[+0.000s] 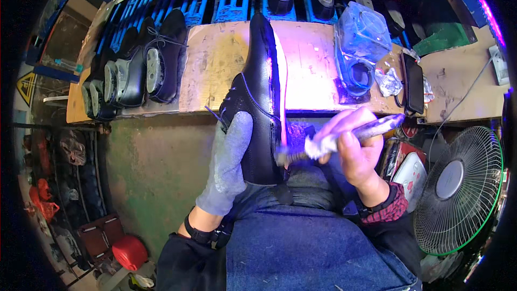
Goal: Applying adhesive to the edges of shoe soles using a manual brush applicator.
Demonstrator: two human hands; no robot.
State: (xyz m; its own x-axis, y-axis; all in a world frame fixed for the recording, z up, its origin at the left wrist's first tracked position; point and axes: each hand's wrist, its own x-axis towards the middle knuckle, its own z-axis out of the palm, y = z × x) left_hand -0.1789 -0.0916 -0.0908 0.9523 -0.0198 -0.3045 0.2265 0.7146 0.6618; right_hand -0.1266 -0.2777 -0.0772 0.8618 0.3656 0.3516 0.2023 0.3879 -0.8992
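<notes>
A black lace-up shoe (261,97) stands on its heel end in front of me, toe pointing up past the bench edge. My left hand (226,161), in a grey glove, is closed around its upper near the laces. In my bare right hand (358,153) is a brush (379,126) with a pale, smeared handle. Its dark bristle end lies at the sole side of the shoe, close to the heel; motion blurs it, so I cannot tell whether it touches. The sole face is mostly turned away from view.
Several black shoes (161,70) stand soles outward at the bench's left. Blue racks (231,5) with more shoes line the back. A clear plastic container (363,35), crumpled foil (389,82) and a phone (413,83) lie at right. A fan (455,183) stands beside my right arm.
</notes>
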